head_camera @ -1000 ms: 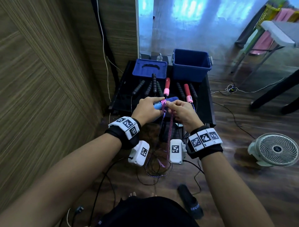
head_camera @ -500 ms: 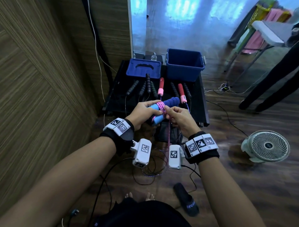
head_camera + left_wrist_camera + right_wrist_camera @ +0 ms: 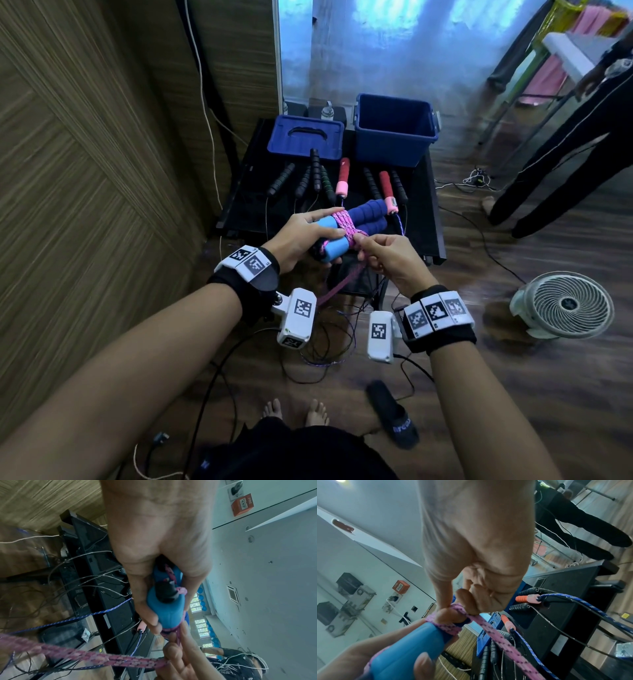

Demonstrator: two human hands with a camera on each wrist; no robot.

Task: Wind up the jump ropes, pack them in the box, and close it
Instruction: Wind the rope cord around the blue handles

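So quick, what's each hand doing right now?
Left hand: closed, grips the blue handles of the jump rope.
Right hand: closed, its fingers pinch the pink rope at the wraps.

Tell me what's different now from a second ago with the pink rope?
More turns of the pink rope now wrap the blue handles. The right hand, pinching the rope, went from beside the handles to below them, pulling the rope down. The left hand kept gripping the handles. The other ropes, blue box and lid on the table did not move.
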